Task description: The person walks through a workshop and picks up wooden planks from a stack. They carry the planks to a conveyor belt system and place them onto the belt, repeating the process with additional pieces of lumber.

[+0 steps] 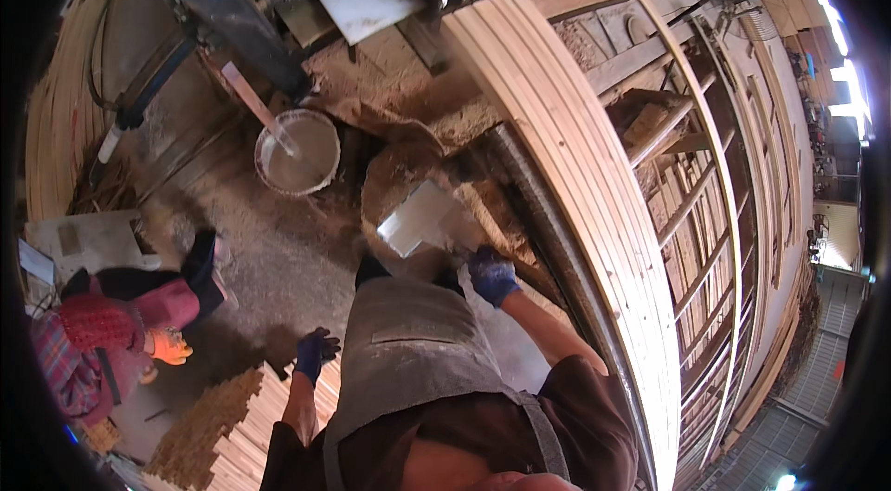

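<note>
My right hand [493,276], in a dusty blue glove, is closed beside my right hip. Its fingers are at the near end of a flat, shiny metal piece [415,218], which slants away to the left and looks like a broad blade; its exact kind I cannot make out. My left hand [316,352], also blue-gloved, hangs at my left side with its fingers apart and nothing in it. Close below that hand lies a stack of pale wood strips [255,435].
A round bucket [330,177] of greyish contents, with a wooden stick [246,92] in it, stands ahead. Long planks [566,148] run along my right on a metal frame. A seated person [102,342] wearing orange gloves is at the left. Sawdust covers the floor.
</note>
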`<control>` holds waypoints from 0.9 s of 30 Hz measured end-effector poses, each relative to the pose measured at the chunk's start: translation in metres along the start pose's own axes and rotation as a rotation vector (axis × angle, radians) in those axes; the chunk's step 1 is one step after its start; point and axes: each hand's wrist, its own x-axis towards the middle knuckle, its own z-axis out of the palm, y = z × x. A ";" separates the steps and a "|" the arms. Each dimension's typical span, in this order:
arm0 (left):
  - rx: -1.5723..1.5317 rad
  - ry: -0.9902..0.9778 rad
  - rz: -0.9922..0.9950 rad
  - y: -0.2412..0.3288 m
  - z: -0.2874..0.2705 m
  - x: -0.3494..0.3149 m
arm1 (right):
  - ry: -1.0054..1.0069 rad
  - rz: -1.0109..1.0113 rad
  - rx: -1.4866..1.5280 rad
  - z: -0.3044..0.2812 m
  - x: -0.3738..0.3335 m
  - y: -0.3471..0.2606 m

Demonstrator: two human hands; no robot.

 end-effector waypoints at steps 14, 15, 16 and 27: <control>0.036 -0.651 0.264 0.138 0.130 -0.036 | 0.224 0.193 0.805 -0.011 0.069 -0.160; 0.146 -0.605 0.232 0.146 0.142 -0.038 | 0.195 0.148 0.763 0.003 0.073 -0.189; 0.262 -0.562 0.204 0.151 0.153 -0.036 | 0.171 0.103 0.724 0.016 0.075 -0.210; 0.668 -0.333 0.699 0.174 0.152 0.113 | -0.244 0.326 0.879 0.028 0.023 -0.183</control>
